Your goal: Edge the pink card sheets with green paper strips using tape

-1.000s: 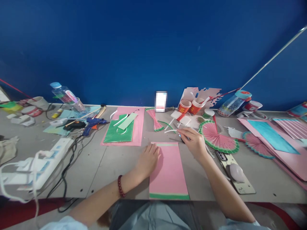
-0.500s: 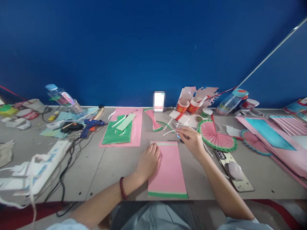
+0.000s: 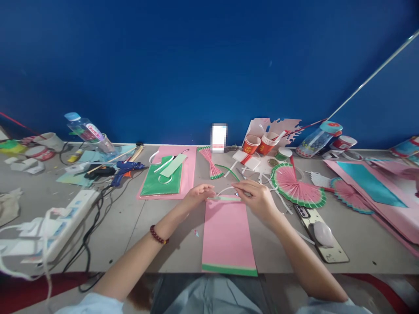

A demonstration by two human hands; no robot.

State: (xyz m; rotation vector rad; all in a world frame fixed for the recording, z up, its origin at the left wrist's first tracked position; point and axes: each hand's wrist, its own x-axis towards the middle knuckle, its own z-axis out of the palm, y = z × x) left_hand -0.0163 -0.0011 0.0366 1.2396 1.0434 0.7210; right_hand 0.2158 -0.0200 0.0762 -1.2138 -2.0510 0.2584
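Observation:
A pink sheet of paper (image 3: 227,235) with a green band along its near edge and a pale green strip at its far edge lies flat in front of me. My right hand (image 3: 257,198) is above the sheet's far right corner, thumb and fingers pinched on one end of a thin white strip (image 3: 225,189). The strip bows leftward over the pale green edge. At the far left corner my left hand (image 3: 200,195) is raised with its fingers stretched toward the strip's free end; whether they touch it I cannot make out.
Left lie a green paper pack (image 3: 160,187), a blue glue gun (image 3: 122,172) and a white power strip (image 3: 70,222) with cables. Behind are a lit phone (image 3: 219,138) and red paper cups (image 3: 251,144). Right are a watermelon paper fan (image 3: 299,187) and another phone (image 3: 334,250) under a mouse.
My left hand has come up off the pink sheet and moved to its far left corner. My right hand has brought the white strip nearer, over the sheet's far edge.

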